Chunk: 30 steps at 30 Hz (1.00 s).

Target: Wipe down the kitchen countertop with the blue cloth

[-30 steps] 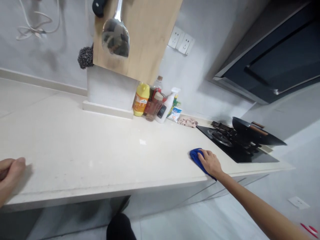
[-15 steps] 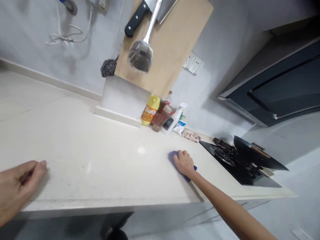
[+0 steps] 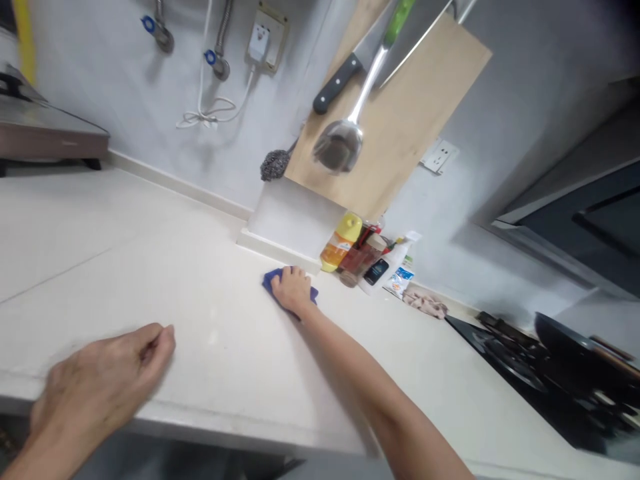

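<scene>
My right hand (image 3: pixel 293 291) presses a blue cloth (image 3: pixel 274 277) flat against the white countertop (image 3: pixel 210 373), fingers curled over it. Both lie close to the foot of the white wall ledge (image 3: pixel 275 250). Parts of the cloth stick out on either side of the hand; the rest is covered by the palm. Over the front left of the counter, my left hand (image 3: pixel 107 373) is loosely closed, thumb against the curled index finger, and nothing shows in it.
A yellow bottle (image 3: pixel 343 243), a white spray bottle (image 3: pixel 383 270) and a crumpled pink cloth (image 3: pixel 425 303) line the wall. A gas hob (image 3: pixel 515 373) sits at right, a brown appliance (image 3: pixel 55 137) at far left. A cutting board (image 3: pixel 400 127) hangs above with knives and a spatula (image 3: pixel 340 143).
My right hand has slid the blue cloth left and back along the counter towards the wall ledge. The view has turned left, bringing the brown appliance into sight. My left hand stays closed.
</scene>
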### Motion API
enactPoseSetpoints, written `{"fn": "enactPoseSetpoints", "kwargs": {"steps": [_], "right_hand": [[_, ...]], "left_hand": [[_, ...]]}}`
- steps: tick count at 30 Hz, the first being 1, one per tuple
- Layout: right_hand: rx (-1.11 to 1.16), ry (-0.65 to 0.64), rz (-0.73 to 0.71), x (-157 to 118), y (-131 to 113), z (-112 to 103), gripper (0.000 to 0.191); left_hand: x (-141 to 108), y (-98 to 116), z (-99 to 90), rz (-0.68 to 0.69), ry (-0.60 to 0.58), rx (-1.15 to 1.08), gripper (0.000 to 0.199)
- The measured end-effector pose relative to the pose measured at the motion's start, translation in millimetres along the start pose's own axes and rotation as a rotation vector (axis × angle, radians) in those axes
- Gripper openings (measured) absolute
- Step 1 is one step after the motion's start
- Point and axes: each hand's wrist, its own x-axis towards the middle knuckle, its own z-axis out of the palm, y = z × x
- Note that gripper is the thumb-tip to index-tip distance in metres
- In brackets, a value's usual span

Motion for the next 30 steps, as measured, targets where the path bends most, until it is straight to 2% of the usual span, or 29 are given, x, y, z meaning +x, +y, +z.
{"fn": "enactPoseSetpoints", "kwargs": {"steps": [3, 5, 7, 9, 13, 15, 17, 19, 21, 23, 25, 27, 30], "right_hand": [[0.080, 0.006, -0.147, -10.1, -49.5, -8.4, 0.045], [0.137, 0.002, -0.254, -26.5, -73.6, -15.8, 0.046], [0.189, 0.004, -0.360, -48.3, -88.0, -22.8, 0.047], [0.241, 0.012, -0.456, -72.1, -91.8, -28.2, 0.047], [0.399, 0.029, -0.600, -110.5, -69.2, -33.6, 0.050], [0.544, 0.004, -0.677, -119.7, -46.6, -34.8, 0.054], [0.778, -0.052, -0.728, -122.0, -20.0, -35.5, 0.049], [1.068, -0.098, -0.644, -120.1, 7.3, -35.1, 0.041], [1.301, -0.096, -0.395, -116.7, 31.9, -33.5, 0.047], [1.399, -0.047, -0.139, -114.0, 50.3, -32.2, 0.046], [1.413, 0.017, -0.009, -113.2, 60.1, -33.1, 0.040], [1.373, 0.056, -0.018, -114.6, 61.9, -36.2, 0.034], [1.177, 0.081, -0.175, -118.6, 56.1, -39.7, 0.033]], "left_hand": [[-6.8, 18.7, -20.5, -0.027, -0.086, 0.122, 0.042], [-9.9, 23.2, -26.3, 0.001, -0.060, 0.127, 0.043], [-12.0, 22.4, -26.8, 0.021, -0.015, 0.118, 0.044], [-13.9, 19.8, -25.0, 0.027, 0.020, 0.115, 0.045], [-18.3, 17.8, -23.9, 0.048, 0.047, 0.139, 0.046], [-20.8, 18.4, -25.4, 0.054, 0.049, 0.157, 0.047], [-23.0, 19.7, -27.9, 0.044, 0.055, 0.172, 0.047], [-24.8, 23.0, -31.3, 0.048, 0.079, 0.176, 0.046], [-25.6, 31.1, -34.8, 0.090, 0.132, 0.160, 0.044], [-25.5, 46.0, -36.4, 0.169, 0.197, 0.116, 0.041], [-24.6, 66.4, -33.1, 0.255, 0.237, 0.053, 0.038], [-23.9, 87.3, -23.1, 0.341, 0.195, 0.008, 0.036], [-22.7, 106.1, 0.0, 0.487, 0.099, 0.032, 0.032]]}}
